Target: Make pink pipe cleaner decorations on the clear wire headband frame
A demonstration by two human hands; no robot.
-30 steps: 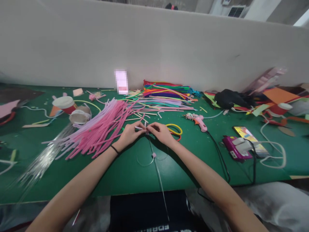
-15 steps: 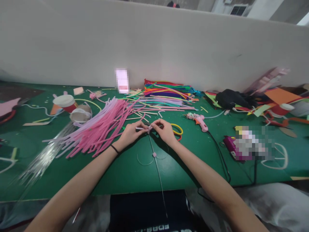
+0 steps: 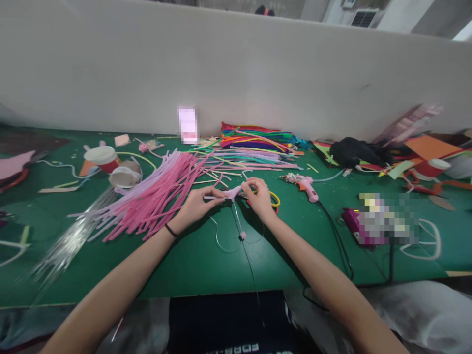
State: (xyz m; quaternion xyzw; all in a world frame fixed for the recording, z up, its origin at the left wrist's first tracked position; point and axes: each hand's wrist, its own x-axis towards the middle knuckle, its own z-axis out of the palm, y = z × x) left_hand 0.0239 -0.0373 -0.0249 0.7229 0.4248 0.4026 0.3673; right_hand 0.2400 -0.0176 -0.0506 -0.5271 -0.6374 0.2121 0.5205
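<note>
Between my two hands is a lavender pipe cleaner [image 3: 233, 192], twisted together in its middle part. My left hand [image 3: 201, 202] pinches it from the left, with a straight end lying along the thumb. My right hand [image 3: 258, 197] is closed on its right end with thumb and fingertips. A thin pale wire stem [image 3: 236, 216] runs down from the twisted part toward my lap. Partway along the stem sits a small pinkish ball [image 3: 243, 235], with thin curled wires to either side. Scissors with yellow and red handles [image 3: 275, 198] lie partly hidden behind my right hand.
Pink and lavender pipe cleaners [image 3: 155, 196] are heaped at the left, beside silvery wires [image 3: 70, 241]. Coloured pipe cleaners [image 3: 258, 135] lie along the back wall. A pink glue gun [image 3: 308, 188] with a black cord rests at the right. Paper cups [image 3: 105, 158] stand at the left.
My right hand has moved slightly right and up, away from my left, so more of the twisted lavender part shows. The stem and its small ball have swung a little to the right.
</note>
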